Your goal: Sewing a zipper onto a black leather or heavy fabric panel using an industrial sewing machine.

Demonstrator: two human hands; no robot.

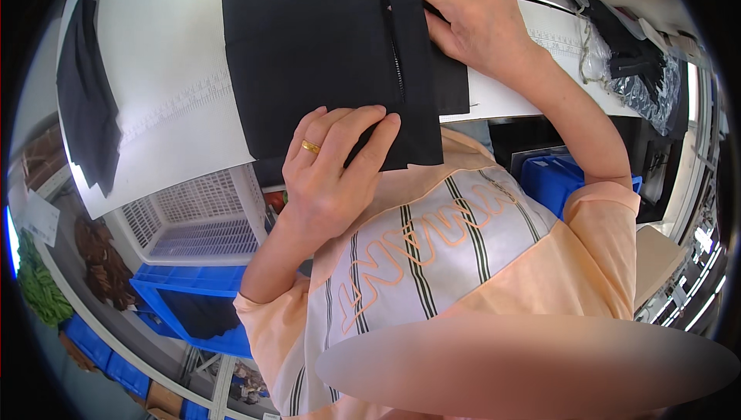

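Observation:
A black fabric piece (301, 49) with a black zipper (396, 61) along its right part lies on the white worktop (166, 42). My left hand (336, 161), with a gold ring, is closed on the fabric's lower part below the zipper, its fingertips pressing on top. My right hand (475, 22) grips the fabric's upper right edge beside the zipper, fingertips partly hidden by it.
Another dark cloth (85, 88) lies on the left of the worktop; dark items in crinkled plastic (637, 72) lie at the right. Below stand a white plastic basket (193, 215), a blue bin (185, 281) and another blue bin (544, 184).

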